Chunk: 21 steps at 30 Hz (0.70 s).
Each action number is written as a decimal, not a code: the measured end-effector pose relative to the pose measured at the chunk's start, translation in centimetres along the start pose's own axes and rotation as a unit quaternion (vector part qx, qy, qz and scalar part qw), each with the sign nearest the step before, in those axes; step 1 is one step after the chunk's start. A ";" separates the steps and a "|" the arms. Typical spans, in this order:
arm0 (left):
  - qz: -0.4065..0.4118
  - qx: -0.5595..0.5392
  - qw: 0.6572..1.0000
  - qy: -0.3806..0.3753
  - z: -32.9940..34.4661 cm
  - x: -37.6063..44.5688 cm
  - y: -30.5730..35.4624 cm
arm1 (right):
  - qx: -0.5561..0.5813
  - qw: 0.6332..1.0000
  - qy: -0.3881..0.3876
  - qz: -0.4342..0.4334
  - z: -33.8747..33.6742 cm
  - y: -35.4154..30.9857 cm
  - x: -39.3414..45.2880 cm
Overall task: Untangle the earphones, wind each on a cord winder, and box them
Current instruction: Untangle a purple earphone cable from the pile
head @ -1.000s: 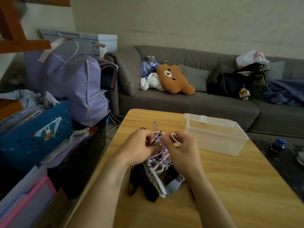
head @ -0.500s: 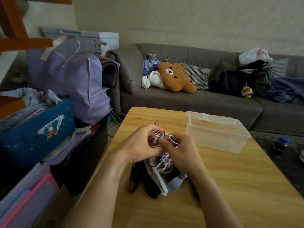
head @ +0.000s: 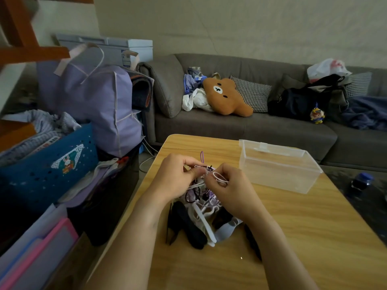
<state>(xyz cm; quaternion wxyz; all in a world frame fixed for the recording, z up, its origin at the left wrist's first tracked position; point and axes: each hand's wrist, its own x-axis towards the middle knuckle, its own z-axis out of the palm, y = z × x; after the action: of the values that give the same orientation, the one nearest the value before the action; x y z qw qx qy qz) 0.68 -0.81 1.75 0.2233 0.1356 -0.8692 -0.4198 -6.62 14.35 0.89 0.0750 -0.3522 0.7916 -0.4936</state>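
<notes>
A tangle of white, purple and black earphone cords [head: 202, 188] hangs between my two hands above the wooden table [head: 293, 237]. My left hand [head: 178, 176] pinches the left side of the tangle. My right hand [head: 229, 185] pinches a white cord loop on the right side. Under the hands lie several flat cord winders [head: 201, 225], black, white and pale blue. A clear plastic box [head: 276, 166] stands open at the table's far right.
Left of the table stand a blue basket [head: 48, 164], a lilac bag [head: 92, 105] and pink folders [head: 39, 248]. A grey sofa [head: 261, 130] with a bear cushion lies beyond. A dark bottle [head: 360, 183] sits off the right edge.
Both hands have stayed on the tangle, with the fingers shifting slightly along the cords. The view has tilted a little lower.
</notes>
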 end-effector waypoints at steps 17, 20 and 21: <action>0.033 -0.021 0.993 0.110 -0.1 0.4 1.0 | 0.122 0.990 0.068 0.027 -1.6 -1.1 0.1; 0.022 -0.003 0.991 0.133 -0.3 0.7 0.2 | 0.060 0.996 0.054 0.029 -2.2 -0.7 0.2; 0.022 0.001 0.989 0.143 -0.4 0.7 0.0 | 0.055 0.996 0.066 0.031 -2.4 -0.5 0.3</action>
<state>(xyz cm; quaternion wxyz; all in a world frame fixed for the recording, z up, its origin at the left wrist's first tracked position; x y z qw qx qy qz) 0.25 -1.38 2.14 0.3547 0.1749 -0.8314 -0.3904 -7.76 15.79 2.62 0.0574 -0.2898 0.7770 -0.5558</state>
